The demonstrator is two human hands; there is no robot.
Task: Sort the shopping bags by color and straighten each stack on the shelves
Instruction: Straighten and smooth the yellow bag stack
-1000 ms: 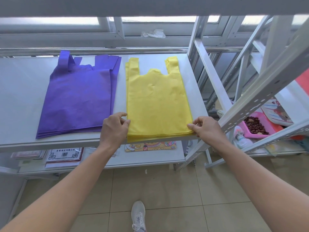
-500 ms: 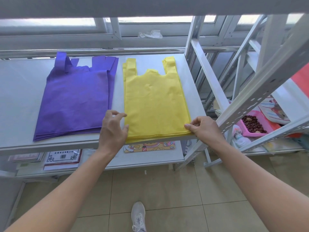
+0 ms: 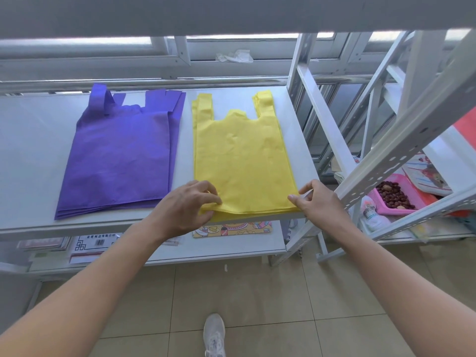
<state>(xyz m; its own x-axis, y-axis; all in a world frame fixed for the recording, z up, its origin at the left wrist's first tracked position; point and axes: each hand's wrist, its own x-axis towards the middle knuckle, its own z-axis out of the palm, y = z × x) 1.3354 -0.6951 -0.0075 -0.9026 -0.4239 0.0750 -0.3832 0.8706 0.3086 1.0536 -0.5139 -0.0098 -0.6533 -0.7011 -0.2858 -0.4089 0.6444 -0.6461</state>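
Note:
A stack of yellow shopping bags lies flat on the right half of the white shelf, handles toward the window. A stack of purple shopping bags lies to its left, its layers fanned out at the near edge. My left hand pinches the near left corner of the yellow stack, fingers curled over the top bag. My right hand pinches the near right corner of the same stack at the shelf's front edge.
A white perforated shelf post slants across the right side. A pink basket of dark nuts sits on the neighbouring rack. Printed sheets lie on the lower shelf. My shoe stands on the tiled floor.
My left hand moved from beside the yellow stack onto its near left corner and now pinches it. My right hand stays at the right corner.

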